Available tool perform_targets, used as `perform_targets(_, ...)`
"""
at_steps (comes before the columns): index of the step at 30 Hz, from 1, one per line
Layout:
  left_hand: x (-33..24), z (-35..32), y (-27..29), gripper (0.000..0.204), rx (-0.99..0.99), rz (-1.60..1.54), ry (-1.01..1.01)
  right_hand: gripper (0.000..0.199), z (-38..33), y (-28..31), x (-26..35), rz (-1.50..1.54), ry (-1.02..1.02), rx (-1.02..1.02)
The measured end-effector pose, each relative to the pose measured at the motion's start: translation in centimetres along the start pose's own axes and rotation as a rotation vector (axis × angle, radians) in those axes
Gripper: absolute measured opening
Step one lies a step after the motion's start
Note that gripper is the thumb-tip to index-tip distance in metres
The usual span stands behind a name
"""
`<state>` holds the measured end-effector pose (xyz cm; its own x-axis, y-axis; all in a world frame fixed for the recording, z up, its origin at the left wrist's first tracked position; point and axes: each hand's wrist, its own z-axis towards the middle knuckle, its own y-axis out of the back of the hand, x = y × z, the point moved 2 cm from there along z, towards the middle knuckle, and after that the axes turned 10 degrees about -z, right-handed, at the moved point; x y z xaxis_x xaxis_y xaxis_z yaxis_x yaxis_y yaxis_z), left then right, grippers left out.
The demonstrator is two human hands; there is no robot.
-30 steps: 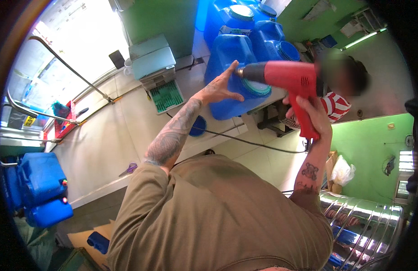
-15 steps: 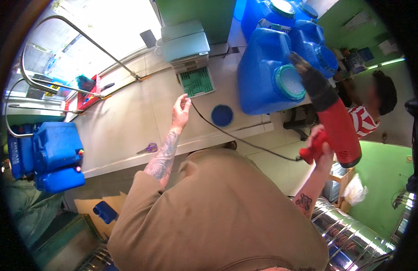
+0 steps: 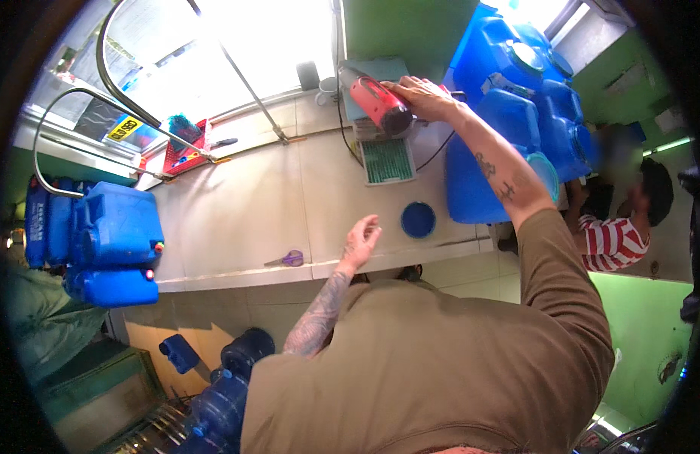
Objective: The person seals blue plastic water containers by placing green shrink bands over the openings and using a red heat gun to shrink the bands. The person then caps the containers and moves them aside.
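Head view: right hand (image 3: 424,97) is wrapped around the red heat gun (image 3: 380,106), now swung from her side up to 12 o'clock and laid over the grey scale (image 3: 385,147) on the bench (image 3: 236,204). Left hand (image 3: 363,240) has dropped back to centre, open and empty, blue cap (image 3: 418,220) at its 3 o'clock, blue jerrycan (image 3: 490,163) further right; heating pass looks finished, tool being parked.

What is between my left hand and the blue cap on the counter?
Nothing visible. The left hand hovers open over bare counter, with the blue cap just to its right. The purple scissors lie off to the other side.
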<state>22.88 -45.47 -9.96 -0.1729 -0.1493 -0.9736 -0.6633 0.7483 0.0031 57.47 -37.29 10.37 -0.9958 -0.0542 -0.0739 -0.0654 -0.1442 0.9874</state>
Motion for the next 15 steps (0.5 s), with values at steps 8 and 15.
perform_targets(8, 0.7, 4.0, -1.4, 0.047, 0.233, 0.387, -0.161, 0.039, 0.1, -4.0, -4.0, -0.135, -0.231, -0.324)
perform_targets(15, 0.0, 14.1, -2.0, 0.064, 0.291, 0.396, -0.126, 0.060, -21.8, -15.6, 12.2, 0.376, -0.830, 0.542)
